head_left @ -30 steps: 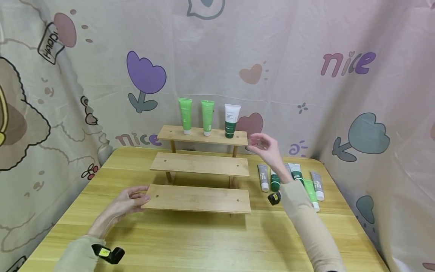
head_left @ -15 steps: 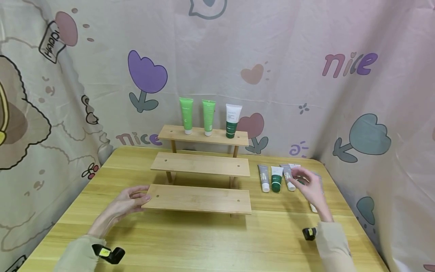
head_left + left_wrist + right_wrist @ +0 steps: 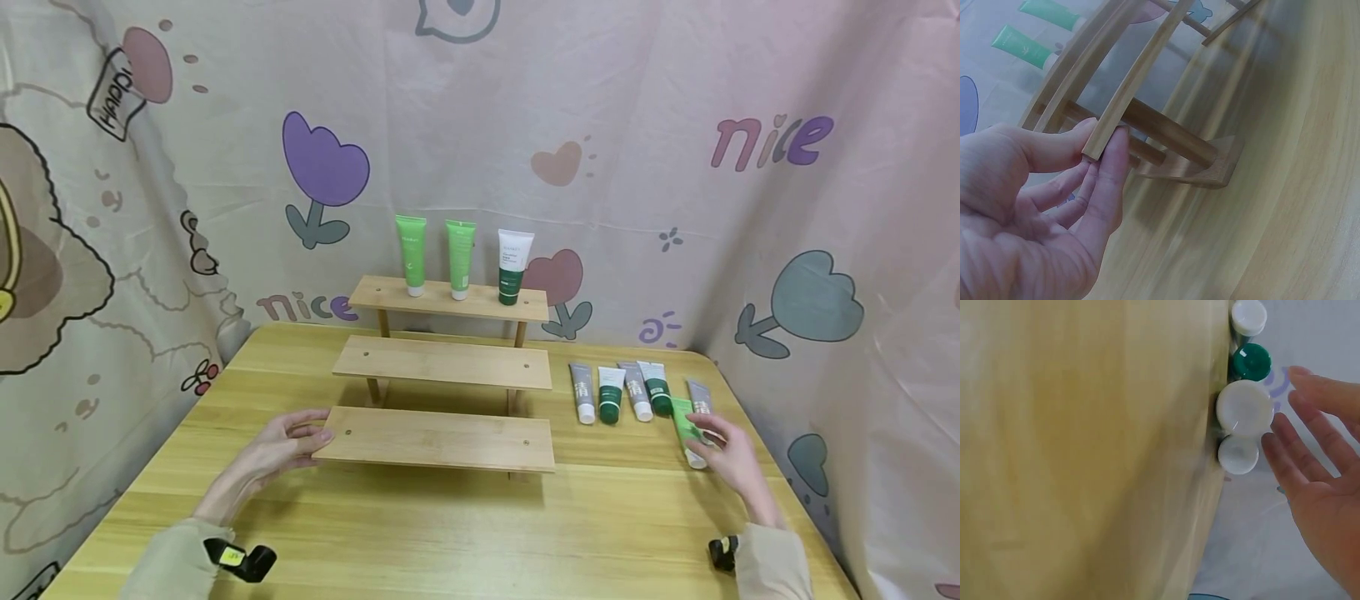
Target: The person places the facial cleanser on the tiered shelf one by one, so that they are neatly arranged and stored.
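Observation:
My left hand (image 3: 279, 448) pinches the left end of the lowest board (image 3: 442, 437) of a three-tier wooden display stand. In the left wrist view the thumb lies on top of that board and the fingers are beneath it. At the right of the table, my right hand (image 3: 731, 460) hovers with parted, loosely bent fingers over a light green squeeze tube (image 3: 684, 421). A grey tube (image 3: 699, 395) lies just beyond it, partly covered by the hand. From the right wrist, the white cap (image 3: 1245, 408) shows close to the fingertips, and nothing is between thumb and fingers.
Two green tubes (image 3: 412, 254) and a white-and-green tube (image 3: 512, 265) stand on the top board (image 3: 450, 300). Left of my right hand, grey tubes (image 3: 582, 392) and white-and-green tubes (image 3: 611, 394) lie in a row. A patterned curtain (image 3: 622, 100) hangs behind the table.
My right hand has moved from beside the top board, rightward and toward me, over the tubes to the light green one. The left hand keeps its hold on the stand.

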Available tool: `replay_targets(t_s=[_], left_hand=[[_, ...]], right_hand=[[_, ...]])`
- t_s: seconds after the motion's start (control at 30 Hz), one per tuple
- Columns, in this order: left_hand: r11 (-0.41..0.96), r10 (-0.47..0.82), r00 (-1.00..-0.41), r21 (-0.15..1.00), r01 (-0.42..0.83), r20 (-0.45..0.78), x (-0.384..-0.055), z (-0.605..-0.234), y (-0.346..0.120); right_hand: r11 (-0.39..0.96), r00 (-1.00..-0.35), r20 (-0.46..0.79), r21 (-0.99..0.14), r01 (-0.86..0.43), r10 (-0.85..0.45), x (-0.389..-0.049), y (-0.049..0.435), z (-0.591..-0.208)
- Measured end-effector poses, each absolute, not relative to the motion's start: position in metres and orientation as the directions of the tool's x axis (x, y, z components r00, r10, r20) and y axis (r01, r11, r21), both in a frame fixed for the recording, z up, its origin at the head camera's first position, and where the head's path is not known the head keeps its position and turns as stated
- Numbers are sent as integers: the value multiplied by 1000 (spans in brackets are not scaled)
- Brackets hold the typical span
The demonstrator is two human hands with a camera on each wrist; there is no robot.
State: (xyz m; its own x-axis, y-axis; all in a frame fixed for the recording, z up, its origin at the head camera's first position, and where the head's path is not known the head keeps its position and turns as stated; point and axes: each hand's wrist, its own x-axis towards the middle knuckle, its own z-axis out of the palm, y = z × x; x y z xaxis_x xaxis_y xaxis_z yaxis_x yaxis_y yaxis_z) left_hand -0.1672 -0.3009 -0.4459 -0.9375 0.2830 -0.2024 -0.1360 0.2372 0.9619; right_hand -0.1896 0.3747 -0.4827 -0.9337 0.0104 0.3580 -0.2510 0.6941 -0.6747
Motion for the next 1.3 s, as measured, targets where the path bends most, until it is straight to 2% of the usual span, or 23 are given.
replay_targets(t_s=[0.4, 0.7, 1.3], left_hand=[[232, 280, -939, 963, -136, -199, -167, -447, -300], [229, 281, -939, 964, -133, -196, -168, -447, -301], [220, 284, -939, 966, -133, -194, -168, -448, -301]], right_hand=[[699, -958, 282, -675, -238, -54, -186, 382, -484], [742, -989, 139, -657, -130, -51, -185, 385, -479], [729, -993, 110, -676, -103, -38, -182, 391, -475]])
